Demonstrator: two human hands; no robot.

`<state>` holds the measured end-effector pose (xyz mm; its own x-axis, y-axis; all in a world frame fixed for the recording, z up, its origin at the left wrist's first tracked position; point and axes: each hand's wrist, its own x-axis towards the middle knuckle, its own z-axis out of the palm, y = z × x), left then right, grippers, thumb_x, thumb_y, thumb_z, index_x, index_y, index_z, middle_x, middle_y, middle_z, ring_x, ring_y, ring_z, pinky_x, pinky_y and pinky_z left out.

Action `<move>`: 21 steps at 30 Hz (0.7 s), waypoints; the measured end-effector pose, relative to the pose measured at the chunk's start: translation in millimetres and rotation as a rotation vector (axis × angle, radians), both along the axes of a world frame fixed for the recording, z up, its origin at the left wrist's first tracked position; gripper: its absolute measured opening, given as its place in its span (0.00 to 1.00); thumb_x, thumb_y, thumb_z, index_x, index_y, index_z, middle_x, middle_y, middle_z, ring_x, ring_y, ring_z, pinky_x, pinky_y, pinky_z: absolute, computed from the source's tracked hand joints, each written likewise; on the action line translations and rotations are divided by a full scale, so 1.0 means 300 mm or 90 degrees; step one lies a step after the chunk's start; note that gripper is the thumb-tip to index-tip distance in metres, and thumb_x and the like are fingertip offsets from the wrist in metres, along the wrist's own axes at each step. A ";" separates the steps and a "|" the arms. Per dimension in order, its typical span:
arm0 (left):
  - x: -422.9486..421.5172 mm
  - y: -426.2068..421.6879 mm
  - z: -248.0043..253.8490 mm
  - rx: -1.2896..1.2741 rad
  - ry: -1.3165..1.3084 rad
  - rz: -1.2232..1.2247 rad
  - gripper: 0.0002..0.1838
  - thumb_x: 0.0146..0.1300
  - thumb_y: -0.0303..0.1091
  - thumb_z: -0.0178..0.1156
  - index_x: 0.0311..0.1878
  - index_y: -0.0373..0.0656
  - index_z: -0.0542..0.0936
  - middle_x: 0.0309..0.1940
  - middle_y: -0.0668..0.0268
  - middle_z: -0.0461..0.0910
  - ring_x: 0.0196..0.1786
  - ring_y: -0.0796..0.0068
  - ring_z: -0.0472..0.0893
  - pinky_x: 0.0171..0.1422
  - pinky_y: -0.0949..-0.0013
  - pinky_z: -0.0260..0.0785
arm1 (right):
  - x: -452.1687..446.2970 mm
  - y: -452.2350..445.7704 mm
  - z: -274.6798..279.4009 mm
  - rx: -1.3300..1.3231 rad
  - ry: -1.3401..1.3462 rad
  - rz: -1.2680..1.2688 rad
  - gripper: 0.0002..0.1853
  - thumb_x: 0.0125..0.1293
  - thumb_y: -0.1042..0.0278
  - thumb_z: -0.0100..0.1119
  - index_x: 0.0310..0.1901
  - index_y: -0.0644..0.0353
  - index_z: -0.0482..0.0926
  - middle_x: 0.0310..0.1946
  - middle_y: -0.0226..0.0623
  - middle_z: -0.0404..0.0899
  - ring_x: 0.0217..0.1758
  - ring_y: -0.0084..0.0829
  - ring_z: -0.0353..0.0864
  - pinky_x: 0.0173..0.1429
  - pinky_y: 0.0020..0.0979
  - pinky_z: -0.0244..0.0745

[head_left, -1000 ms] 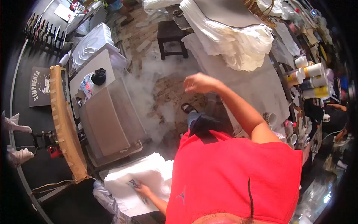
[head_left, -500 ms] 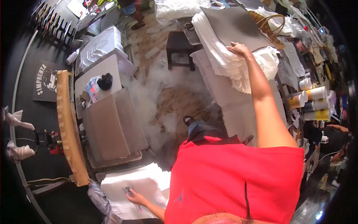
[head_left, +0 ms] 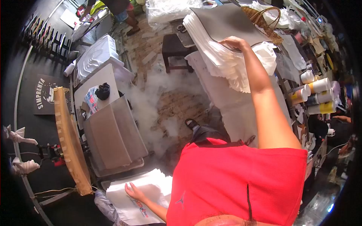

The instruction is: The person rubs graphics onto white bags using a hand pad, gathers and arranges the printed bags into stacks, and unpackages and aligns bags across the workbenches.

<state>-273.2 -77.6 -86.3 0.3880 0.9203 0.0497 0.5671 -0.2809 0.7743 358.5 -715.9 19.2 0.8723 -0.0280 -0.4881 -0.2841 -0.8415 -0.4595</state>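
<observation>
My left hand point(head_left: 135, 192) lies with fingers spread on the top sheet of a stack of white printed bags point(head_left: 156, 187), low at the left. Blue and red lettering shows beside my wrist. At upper right my right hand point(head_left: 233, 43) has its fingers bent over the edge of a thick stack of white bags point(head_left: 211, 52). They appear closed on the top white bag; the fingertips are partly hidden. A dark grey sheet point(head_left: 230, 20) covers the far part of this stack, right by my fingers.
A grey printing platen point(head_left: 115, 132) and a wooden frame point(head_left: 68, 139) stand at left. Ahead are a dark stool point(head_left: 177, 52) and a wicker basket point(head_left: 277, 35). Several ink tubs point(head_left: 319, 97) lie at right. Smoke or haze hangs over the floor. Another person point(head_left: 122, 13) stands far back.
My left hand has moved up off the printed lettering, uncovering it, and its fingers have spread. My right hand has curled more at the stack's edge. The whole view has shifted slightly.
</observation>
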 end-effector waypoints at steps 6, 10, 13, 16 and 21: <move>0.100 -0.052 0.020 0.026 0.005 -0.095 0.17 0.66 0.37 0.61 0.54 0.37 0.77 0.58 0.60 0.75 0.59 0.64 0.74 0.67 0.61 0.61 | -0.017 -0.034 -0.003 0.013 0.027 0.056 0.27 0.54 0.45 0.60 0.53 0.49 0.80 0.58 0.35 0.76 0.55 0.34 0.75 0.57 0.36 0.67; 0.151 -0.102 0.062 -0.002 0.004 -0.078 0.16 0.67 0.36 0.61 0.53 0.37 0.77 0.58 0.60 0.75 0.59 0.66 0.75 0.68 0.62 0.59 | 0.020 -0.023 -0.014 -0.035 0.005 0.134 0.22 0.55 0.47 0.56 0.43 0.54 0.82 0.52 0.33 0.79 0.49 0.32 0.77 0.53 0.36 0.68; 0.182 -0.106 0.086 -0.037 -0.011 -0.099 0.16 0.67 0.34 0.60 0.53 0.35 0.77 0.58 0.59 0.76 0.58 0.66 0.76 0.67 0.62 0.60 | -0.036 0.016 0.046 -0.015 -0.060 0.017 0.21 0.57 0.47 0.53 0.43 0.54 0.83 0.48 0.34 0.81 0.48 0.34 0.78 0.52 0.36 0.70; 0.179 -0.094 0.072 -0.080 -0.079 -0.112 0.16 0.67 0.32 0.60 0.54 0.33 0.76 0.54 0.56 0.78 0.57 0.66 0.77 0.66 0.63 0.63 | 0.002 -0.029 -0.005 -0.104 -0.184 0.141 0.23 0.58 0.45 0.52 0.41 0.57 0.82 0.42 0.35 0.82 0.43 0.37 0.78 0.49 0.37 0.70; 0.205 -0.127 0.113 -0.090 -0.099 -0.138 0.14 0.68 0.29 0.58 0.52 0.30 0.76 0.51 0.55 0.79 0.55 0.65 0.77 0.65 0.65 0.67 | 0.033 -0.128 -0.072 0.016 -0.195 -0.125 0.26 0.55 0.42 0.55 0.45 0.56 0.84 0.45 0.46 0.83 0.52 0.40 0.81 0.56 0.41 0.71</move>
<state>-211.8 -115.6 -52.3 0.5736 0.8192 0.0009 0.3771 -0.2650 0.8874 368.5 -754.2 -2.3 0.9571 -0.2016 -0.2083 -0.2862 -0.7719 -0.5676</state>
